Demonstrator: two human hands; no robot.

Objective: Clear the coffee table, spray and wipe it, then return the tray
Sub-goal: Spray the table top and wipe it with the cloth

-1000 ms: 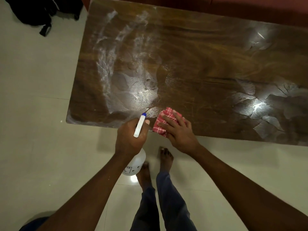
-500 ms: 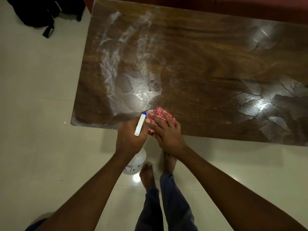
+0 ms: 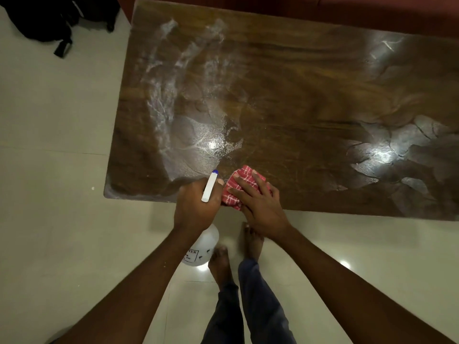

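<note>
The dark wooden coffee table (image 3: 298,100) fills the upper view, with wet spray streaks on its left part and shiny patches at the right. My left hand (image 3: 196,207) grips a white spray bottle (image 3: 202,249) by its head; the blue-tipped nozzle points at the table and the bottle body hangs below the near edge. My right hand (image 3: 258,204) presses flat on a folded red checked cloth (image 3: 236,187) at the table's near edge, just right of the bottle. No tray is in view.
A black bag (image 3: 57,18) lies on the pale tiled floor (image 3: 49,170) at the top left. A red-brown sofa edge (image 3: 372,11) runs behind the table. My bare feet (image 3: 236,254) stand close to the near edge.
My right hand slid the cloth left along the near edge toward the spray bottle, then held there. The left hand with the bottle stayed in place.
</note>
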